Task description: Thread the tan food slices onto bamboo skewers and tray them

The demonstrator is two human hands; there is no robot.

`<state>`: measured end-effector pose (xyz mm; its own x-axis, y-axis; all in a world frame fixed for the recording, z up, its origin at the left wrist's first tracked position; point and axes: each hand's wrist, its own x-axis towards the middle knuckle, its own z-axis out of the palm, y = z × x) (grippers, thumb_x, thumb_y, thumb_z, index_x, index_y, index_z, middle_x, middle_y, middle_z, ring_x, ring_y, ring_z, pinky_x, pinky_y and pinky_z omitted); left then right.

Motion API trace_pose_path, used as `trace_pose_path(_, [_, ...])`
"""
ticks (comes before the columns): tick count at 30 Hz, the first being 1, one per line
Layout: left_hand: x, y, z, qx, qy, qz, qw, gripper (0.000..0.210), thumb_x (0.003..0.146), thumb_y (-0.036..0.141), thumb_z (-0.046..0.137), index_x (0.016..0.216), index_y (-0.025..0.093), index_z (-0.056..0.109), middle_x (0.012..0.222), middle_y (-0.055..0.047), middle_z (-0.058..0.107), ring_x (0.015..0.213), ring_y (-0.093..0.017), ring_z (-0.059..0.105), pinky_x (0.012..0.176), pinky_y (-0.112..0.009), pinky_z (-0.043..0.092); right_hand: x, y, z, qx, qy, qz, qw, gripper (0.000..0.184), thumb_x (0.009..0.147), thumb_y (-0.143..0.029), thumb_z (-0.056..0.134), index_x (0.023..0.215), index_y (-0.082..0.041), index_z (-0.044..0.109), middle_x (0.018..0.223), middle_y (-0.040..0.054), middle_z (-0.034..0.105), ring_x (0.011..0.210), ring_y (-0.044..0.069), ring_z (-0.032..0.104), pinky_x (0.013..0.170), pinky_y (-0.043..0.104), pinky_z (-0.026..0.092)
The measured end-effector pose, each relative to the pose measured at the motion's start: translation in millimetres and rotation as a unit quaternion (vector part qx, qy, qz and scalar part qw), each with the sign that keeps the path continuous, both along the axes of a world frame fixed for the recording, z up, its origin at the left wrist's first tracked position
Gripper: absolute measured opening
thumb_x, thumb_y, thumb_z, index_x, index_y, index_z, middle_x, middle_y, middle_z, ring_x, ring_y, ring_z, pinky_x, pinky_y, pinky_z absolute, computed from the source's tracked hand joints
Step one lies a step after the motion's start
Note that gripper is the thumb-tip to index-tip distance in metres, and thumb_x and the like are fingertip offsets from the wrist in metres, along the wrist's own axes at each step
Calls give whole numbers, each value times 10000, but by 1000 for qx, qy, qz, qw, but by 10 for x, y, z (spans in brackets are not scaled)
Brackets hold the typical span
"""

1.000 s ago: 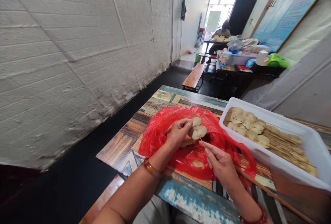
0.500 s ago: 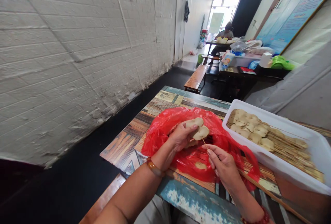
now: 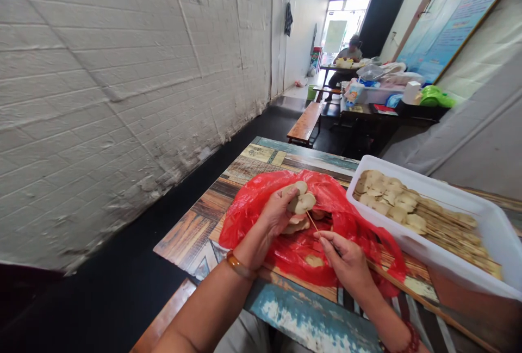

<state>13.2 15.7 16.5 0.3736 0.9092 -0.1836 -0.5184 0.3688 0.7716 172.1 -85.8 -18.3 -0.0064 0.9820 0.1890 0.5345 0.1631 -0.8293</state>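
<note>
My left hand [image 3: 279,210] is closed around a few pale, round, flat slices [image 3: 302,203], which look like food. A thin wooden skewer [image 3: 312,221] meets the lower slice; how far it runs in, I cannot tell. The near part of that skewer is pinched in my right hand [image 3: 343,258]. Both hands are above an opened red plastic bag [image 3: 261,195]. More slices lie in the bag, one pale slice [image 3: 314,261] below my hands. To the right, a white plastic tray [image 3: 444,187] holds many skewered slices [image 3: 389,200] with their sticks side by side.
The bag and tray rest on a patchwork wood-pattern table [image 3: 196,228]. A long wooden stick [image 3: 424,301] lies along its right front. Beyond stand a wooden bench [image 3: 305,122] and a cluttered second table [image 3: 367,109]. A person [image 3: 348,59] sits far back. A white wall [image 3: 142,81] runs along the left.
The slices in my left hand have shifted slightly left and down. More of the skewer shows between my two hands. The whole view has drifted a little.
</note>
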Motion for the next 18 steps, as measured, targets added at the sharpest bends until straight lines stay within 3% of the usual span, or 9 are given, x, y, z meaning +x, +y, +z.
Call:
trace_pose_path(5, [33,12,-35,1,29,20,999,373,659,399,721,884,122,610,757,-82,652,558,-137,593,381,-192,446,-13,10,-15,26,7,-1,1000,270,885,-326,457,906,-174,679,815,41,722,737,166,669,675,245,497])
trace_pose_path(18, [72,34,-114,19,53,20,998,351,683,421,698,837,127,585,633,-34,598,434,-83,488,323,-158,332,-57,26,-2,57,5,-18,998,241,888,-283,458,843,-175,669,755,33,713,696,162,663,634,236,473])
